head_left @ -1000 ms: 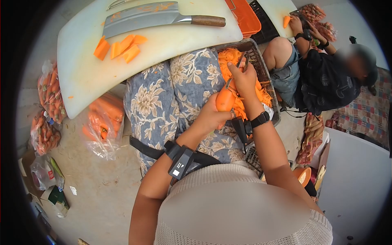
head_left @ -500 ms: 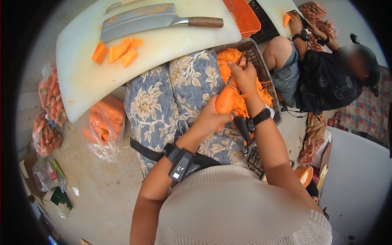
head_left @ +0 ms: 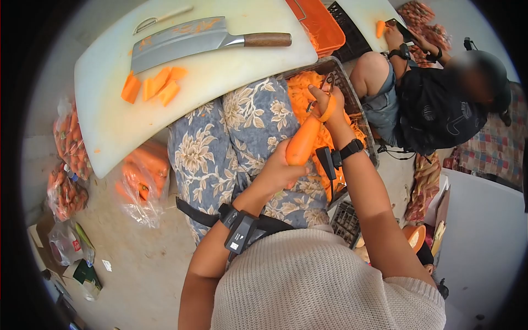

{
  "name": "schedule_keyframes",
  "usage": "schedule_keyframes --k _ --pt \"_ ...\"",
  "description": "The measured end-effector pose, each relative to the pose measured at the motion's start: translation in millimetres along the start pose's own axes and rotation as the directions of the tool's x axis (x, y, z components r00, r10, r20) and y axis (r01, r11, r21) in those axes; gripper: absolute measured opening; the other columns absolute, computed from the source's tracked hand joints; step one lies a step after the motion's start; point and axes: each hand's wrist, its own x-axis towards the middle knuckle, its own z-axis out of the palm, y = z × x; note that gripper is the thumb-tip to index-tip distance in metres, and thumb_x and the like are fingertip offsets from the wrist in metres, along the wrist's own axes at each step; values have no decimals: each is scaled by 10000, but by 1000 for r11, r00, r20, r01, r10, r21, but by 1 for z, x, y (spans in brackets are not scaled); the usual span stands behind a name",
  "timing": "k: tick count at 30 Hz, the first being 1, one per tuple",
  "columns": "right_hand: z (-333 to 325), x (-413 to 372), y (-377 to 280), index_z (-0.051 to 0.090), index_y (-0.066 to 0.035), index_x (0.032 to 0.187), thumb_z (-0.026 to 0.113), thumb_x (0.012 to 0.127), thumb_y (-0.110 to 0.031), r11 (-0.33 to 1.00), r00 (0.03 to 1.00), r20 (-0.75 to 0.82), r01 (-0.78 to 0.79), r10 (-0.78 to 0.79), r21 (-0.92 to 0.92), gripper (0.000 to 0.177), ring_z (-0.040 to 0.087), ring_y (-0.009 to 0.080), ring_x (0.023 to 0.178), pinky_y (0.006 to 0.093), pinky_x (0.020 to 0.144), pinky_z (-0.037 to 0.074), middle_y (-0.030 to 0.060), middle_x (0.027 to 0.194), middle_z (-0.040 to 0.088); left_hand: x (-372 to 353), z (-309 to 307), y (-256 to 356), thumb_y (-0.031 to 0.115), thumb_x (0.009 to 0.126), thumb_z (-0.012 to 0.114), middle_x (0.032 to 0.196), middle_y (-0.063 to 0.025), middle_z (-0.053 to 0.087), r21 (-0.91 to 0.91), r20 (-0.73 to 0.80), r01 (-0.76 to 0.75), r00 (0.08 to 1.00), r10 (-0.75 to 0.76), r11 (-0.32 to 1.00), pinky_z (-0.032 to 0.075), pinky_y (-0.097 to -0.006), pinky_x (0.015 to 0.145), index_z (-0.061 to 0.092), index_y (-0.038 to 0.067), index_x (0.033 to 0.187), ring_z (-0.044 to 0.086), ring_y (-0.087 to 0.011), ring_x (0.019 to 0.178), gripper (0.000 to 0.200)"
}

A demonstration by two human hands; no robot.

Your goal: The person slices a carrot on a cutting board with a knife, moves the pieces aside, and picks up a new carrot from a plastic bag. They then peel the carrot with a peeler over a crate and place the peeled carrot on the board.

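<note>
My left hand [head_left: 280, 168] is closed round the thick end of a carrot [head_left: 302, 143], which tilts up and to the right over my lap. In my right hand [head_left: 329, 105] is a peeler [head_left: 329, 82], its head near the carrot's far end. A strip of orange peel [head_left: 328, 109] curls over the right hand. Beneath both hands stands a dark crate [head_left: 352, 91] filled with carrot peelings [head_left: 306, 82]. On the white cutting board [head_left: 236, 63] lie a cleaver [head_left: 181, 43] with a wooden handle and several cut carrot pieces [head_left: 158, 82].
An orange bin [head_left: 327, 33] stands beyond the crate. Bags of carrots [head_left: 144, 173] sit on the floor at left, with more bags [head_left: 70, 132] by the wall. At right a co-worker [head_left: 440, 104] sits at another white board [head_left: 366, 19], hands on a dark blade and a carrot piece.
My right hand has shifted slightly along the carrot toward its far end, and a longer peel strip now hangs over it. The view has tilted a little, showing more of the sweater.
</note>
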Motion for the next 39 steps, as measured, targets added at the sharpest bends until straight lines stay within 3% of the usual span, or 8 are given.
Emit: schedule_keyframes --k 10,20,22,25,27,32,35,39 --pt "-6 16 -9 538 28 809 753 762 -173 969 971 18 -235 237 -80 298 615 190 601 285 479 540 137 851 586 -1 1 0 -54 765 638 856 -57 537 45 -10 23 1000 -23 999 330 -204 375 280 36 1400 425 -61 419 734" --pt "-11 45 14 620 41 856 739 772 -148 940 943 147 -318 299 123 239 618 216 667 325 497 533 124 777 614 -4 0 0 -52 764 654 839 -50 538 35 -7 50 999 -50 998 329 -193 378 285 56 1404 420 -55 421 746" --pt "-19 42 7 600 7 930 721 799 -188 943 953 144 -226 265 -244 264 590 212 742 357 678 527 83 834 614 -8 0 2 -39 760 662 839 -51 538 71 11 28 1000 -29 997 336 -199 377 276 56 1409 425 -60 425 761" --pt "-36 68 97 612 24 870 704 812 -137 925 940 274 -92 203 -370 194 602 197 675 349 627 544 109 805 637 -19 -11 3 -28 765 676 841 -49 543 82 27 3 1000 -5 997 335 -197 376 253 75 1424 426 -60 428 790" --pt "-37 41 99 606 30 803 688 815 -105 907 897 140 -409 420 -97 159 621 199 609 348 537 553 137 787 638 -23 -22 7 -26 771 679 855 -56 558 -34 -10 64 998 -64 997 333 -193 379 252 82 1425 426 -57 429 788" --pt "-48 19 138 566 4 715 662 820 -85 847 834 182 -480 522 -228 167 621 210 521 337 468 545 147 693 620 -21 -20 3 -16 773 688 840 -50 576 10 -4 19 1000 -19 1000 342 -193 384 266 67 1413 440 -55 441 772" --pt "-42 -3 110 528 -20 754 654 818 -88 872 870 98 -488 484 24 158 581 194 468 322 423 509 147 670 613 -22 -18 8 -8 776 689 819 -45 577 -1 -12 41 999 -41 999 348 -194 388 270 62 1413 442 -55 444 765" --pt "-48 -12 81 486 -39 843 659 803 -83 967 965 90 -240 248 -86 182 595 193 536 329 456 490 117 730 594 -21 -22 7 20 796 691 847 -82 608 -52 5 60 998 -60 997 359 -192 399 264 67 1421 455 -57 452 759"
